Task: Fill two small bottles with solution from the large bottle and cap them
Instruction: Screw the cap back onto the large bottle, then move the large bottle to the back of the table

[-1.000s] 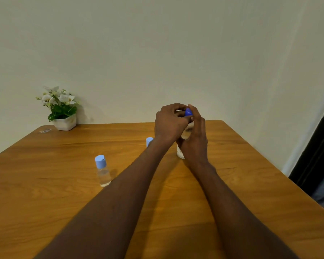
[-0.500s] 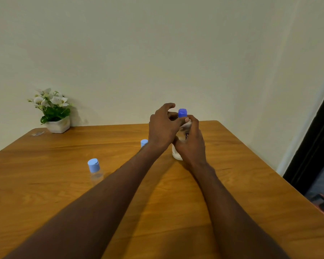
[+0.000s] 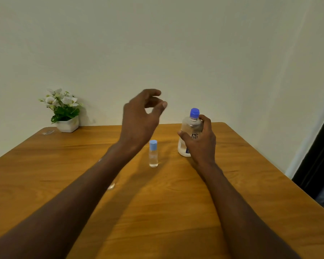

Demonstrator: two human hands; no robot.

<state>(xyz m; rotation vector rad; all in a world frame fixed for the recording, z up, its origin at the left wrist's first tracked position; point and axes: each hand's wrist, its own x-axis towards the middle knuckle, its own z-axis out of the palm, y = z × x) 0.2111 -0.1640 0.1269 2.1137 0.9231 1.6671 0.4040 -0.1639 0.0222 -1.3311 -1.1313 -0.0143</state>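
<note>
Two bare arms reach over a wooden tabletop (image 3: 176, 212) by a pale wall, right hand (image 3: 200, 141) fingers wrapped round the capped large bottle (image 3: 190, 131), left hand (image 3: 140, 116) raised with loosely curled fingers above the capped small bottle (image 3: 153, 154).

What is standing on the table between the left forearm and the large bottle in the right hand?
In the head view, one capped small bottle stands upright there, apart from the large bottle held by the right hand.
</note>
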